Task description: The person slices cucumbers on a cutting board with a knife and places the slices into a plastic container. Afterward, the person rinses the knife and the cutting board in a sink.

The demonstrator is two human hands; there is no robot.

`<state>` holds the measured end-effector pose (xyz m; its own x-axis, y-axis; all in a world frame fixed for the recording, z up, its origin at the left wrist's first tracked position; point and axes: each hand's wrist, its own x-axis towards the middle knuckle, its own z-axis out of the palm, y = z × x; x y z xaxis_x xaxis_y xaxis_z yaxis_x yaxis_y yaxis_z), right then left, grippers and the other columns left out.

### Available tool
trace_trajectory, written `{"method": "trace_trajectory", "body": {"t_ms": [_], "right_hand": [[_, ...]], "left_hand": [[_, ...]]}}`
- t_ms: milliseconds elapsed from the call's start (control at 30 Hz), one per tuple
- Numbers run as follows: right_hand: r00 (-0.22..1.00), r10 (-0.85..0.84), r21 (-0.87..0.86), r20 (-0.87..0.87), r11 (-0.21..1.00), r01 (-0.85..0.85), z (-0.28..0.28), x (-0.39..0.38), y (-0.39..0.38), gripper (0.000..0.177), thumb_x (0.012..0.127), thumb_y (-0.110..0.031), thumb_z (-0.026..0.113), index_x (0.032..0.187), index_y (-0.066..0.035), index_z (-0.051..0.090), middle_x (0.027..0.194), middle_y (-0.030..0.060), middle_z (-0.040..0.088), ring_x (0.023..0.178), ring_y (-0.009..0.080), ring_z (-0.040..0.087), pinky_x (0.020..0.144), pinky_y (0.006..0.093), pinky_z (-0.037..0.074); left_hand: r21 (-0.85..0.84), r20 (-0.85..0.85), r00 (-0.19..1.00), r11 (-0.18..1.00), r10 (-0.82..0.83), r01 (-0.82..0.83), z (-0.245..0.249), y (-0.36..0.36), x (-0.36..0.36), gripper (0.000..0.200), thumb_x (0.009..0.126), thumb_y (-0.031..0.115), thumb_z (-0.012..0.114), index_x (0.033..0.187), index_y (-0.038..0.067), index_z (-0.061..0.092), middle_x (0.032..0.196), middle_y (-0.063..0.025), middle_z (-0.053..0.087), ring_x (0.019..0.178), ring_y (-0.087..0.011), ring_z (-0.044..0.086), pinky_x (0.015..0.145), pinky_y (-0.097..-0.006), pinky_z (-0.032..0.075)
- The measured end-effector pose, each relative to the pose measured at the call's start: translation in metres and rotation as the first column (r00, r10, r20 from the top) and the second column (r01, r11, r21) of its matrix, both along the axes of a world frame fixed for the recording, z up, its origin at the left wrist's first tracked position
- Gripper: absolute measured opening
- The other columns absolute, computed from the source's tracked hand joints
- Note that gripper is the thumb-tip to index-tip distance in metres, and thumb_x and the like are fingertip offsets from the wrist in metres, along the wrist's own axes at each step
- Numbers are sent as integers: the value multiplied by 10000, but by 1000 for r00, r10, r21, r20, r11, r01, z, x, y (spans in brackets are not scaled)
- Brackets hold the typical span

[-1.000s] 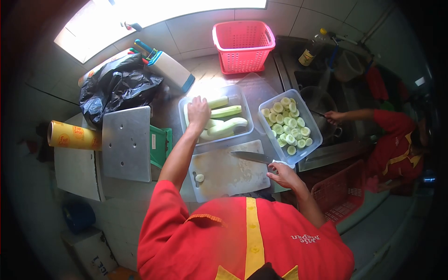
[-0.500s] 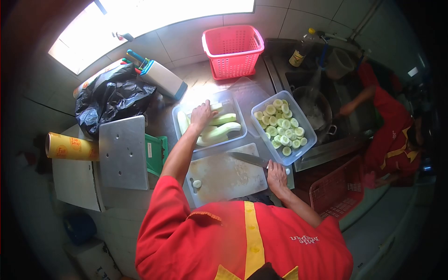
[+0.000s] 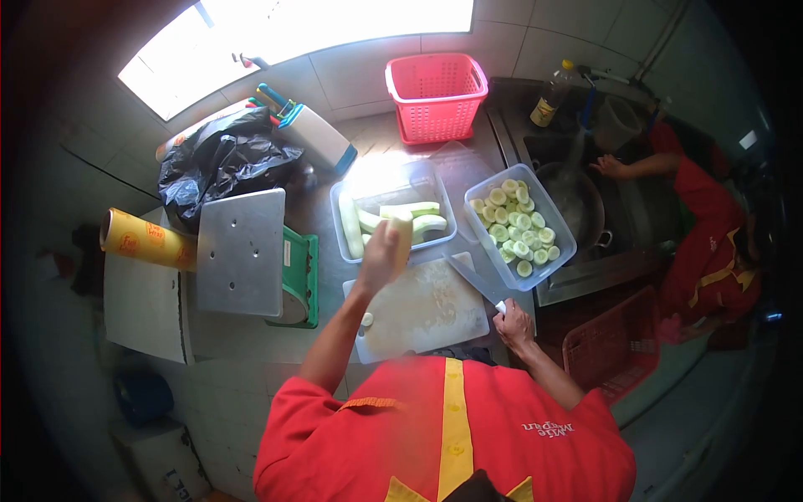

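Note:
My left hand [image 3: 382,258] is closed around a peeled cucumber [image 3: 402,232], raised between the tub and the board and slightly blurred. Below it, several more peeled cucumbers [image 3: 350,224] lie in a clear plastic tub [image 3: 341,248]. In my right hand [image 3: 514,325] is the white handle of a knife [image 3: 475,279], its blade slanting up and left over the right edge of the white cutting board [image 3: 427,311]. A small pale end piece [image 3: 367,320] rests at the board's left. Round cucumber slices [image 3: 517,224] fill a second tub [image 3: 562,261] to the right.
A pink basket [image 3: 437,99] stands by the wall. To the left are a scale [image 3: 242,251], a black plastic bag [image 3: 222,159], a knife block [image 3: 318,138] and a yellow wrap roll [image 3: 146,241]. At the right, a co-worker's hand [image 3: 613,166] is near a pan [image 3: 577,205] on the stove.
My left hand has lifted a cucumber out of the tub toward the board. My right hand has moved slightly down and right, tilting the knife more steeply. The co-worker's hand has shifted up.

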<state>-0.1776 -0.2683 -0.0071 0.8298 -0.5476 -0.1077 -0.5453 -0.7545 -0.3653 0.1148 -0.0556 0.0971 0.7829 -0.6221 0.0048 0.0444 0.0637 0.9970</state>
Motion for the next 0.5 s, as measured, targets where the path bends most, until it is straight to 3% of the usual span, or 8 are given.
{"method": "trace_trajectory", "body": {"t_ms": [33,67,133,167,200,267,300,500], "right_hand": [[1000,-9,2,-6,1000,9,3,-5,3,240,817,-186,612,981,-30,531,872,229,630,792,450,640,710,543,516],[998,-15,90,61,996,9,6,-12,7,231,867,-217,583,989,-34,513,847,251,635,788,478,630,693,565,500],[993,-35,177,111,984,15,16,-22,15,233,917,-248,554,997,-38,494,822,272,640,783,506,619,677,586,483],[988,-13,228,156,973,-23,24,-22,24,245,955,-280,521,1001,-41,489,814,282,635,796,515,610,675,588,475],[980,5,278,200,959,-61,31,-21,34,267,994,-311,489,1005,-44,484,806,292,629,810,524,600,672,589,467],[989,31,292,143,954,-72,38,-16,53,312,1031,-353,438,1006,-46,489,785,292,627,790,525,599,658,595,460],[991,51,318,126,944,-90,36,-15,63,314,1035,-355,434,1007,-47,490,768,288,628,773,526,600,654,597,460],[997,42,371,58,927,-61,30,-18,108,329,1046,-353,417,994,-37,496,712,290,621,731,527,600,642,606,459]], "left_hand": [[105,393,918,989,53,-102,-17,0,-10,449,1034,453,466,1165,27,523,880,-129,650,734,-263,648,679,-395,512],[343,340,940,934,-25,-99,-2,4,-33,462,1026,457,481,1151,15,531,1007,-205,660,834,-390,674,706,-472,499],[578,374,908,813,-188,-70,-26,6,-57,406,1015,407,510,1157,28,527,1029,-243,648,871,-438,649,716,-504,495],[549,506,838,826,-206,-128,-59,8,-68,376,993,365,551,1172,37,513,967,-230,633,851,-441,627,705,-511,497],[556,491,844,824,-216,-112,-76,9,-76,376,993,365,551,1172,37,513,967,-230,633,851,-441,627,705,-511,497],[596,655,679,779,-332,-194,-94,13,-93,369,975,342,580,1173,40,500,900,-207,596,798,-400,621,675,-478,511],[652,638,658,735,-400,-186,-99,17,-98,383,953,312,607,1187,30,496,923,-198,575,842,-393,623,695,-460,529],[669,623,661,723,-418,-173,-98,20,-109,398,941,324,618,1188,39,490,959,-185,557,867,-366,627,686,-446,542]]}}
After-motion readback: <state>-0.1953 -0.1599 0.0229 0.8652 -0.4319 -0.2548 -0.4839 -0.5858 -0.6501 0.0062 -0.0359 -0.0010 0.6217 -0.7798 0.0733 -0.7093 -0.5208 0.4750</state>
